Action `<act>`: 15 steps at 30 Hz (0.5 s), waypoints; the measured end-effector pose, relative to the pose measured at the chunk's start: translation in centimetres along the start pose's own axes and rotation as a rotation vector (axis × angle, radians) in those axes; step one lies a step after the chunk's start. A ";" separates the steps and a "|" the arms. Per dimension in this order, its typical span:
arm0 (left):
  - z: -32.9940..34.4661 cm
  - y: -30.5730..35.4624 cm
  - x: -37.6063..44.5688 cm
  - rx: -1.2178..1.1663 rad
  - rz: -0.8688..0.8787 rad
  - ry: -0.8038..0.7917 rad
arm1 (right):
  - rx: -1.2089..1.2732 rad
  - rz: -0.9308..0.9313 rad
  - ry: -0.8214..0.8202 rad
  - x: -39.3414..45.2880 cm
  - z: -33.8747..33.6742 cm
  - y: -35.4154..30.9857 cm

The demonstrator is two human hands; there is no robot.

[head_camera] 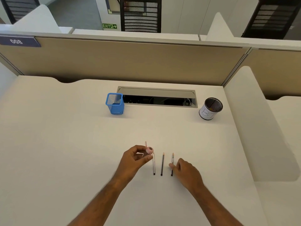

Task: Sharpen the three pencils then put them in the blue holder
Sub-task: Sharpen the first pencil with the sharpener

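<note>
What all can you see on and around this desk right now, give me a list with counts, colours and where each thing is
pencils: 3, dark, side by side, near centre of desk
sharpener: 1, pink, in left hand
blue holder: 1, mesh, far left-centre
round holder: 1, black mesh with white wrap, far right
cable tray: 1, grey, open, back of desk
desk: 1, white
chairs: black, beyond partition
left hand: holding sharpener
right hand: at rightmost pencil

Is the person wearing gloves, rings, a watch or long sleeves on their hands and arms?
No. The left hand and the right hand are both bare, with no gloves. No rings or watch show. Both forearms are bare too, with no sleeves in view right down to the bottom edge of the picture.
</note>
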State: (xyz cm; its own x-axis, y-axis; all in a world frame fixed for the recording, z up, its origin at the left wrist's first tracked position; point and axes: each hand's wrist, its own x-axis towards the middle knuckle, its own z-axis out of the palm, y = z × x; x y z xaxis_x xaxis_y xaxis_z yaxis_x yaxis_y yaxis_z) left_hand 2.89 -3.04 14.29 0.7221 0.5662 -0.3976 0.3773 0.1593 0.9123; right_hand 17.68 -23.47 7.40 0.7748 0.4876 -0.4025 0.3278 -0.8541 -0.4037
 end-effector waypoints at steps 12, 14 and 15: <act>-1.1 -1.5 0.6 0.153 0.058 0.023 | -0.209 -0.122 0.122 0.3 1.8 1.5; -1.2 -1.5 0.7 0.169 0.059 0.029 | 0.017 -0.053 0.030 0.3 0.5 0.9; -1.3 -1.5 0.7 0.156 0.056 0.036 | 0.166 -0.036 -0.016 0.2 -0.2 0.7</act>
State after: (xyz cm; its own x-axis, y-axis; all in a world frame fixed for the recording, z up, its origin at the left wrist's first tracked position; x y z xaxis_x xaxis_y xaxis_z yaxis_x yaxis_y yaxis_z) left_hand 2.09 -1.86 12.79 0.7242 0.5995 -0.3407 0.4251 0.0008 0.9052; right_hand 18.16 -23.99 7.27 0.7550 0.5213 -0.3978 0.2604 -0.7951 -0.5477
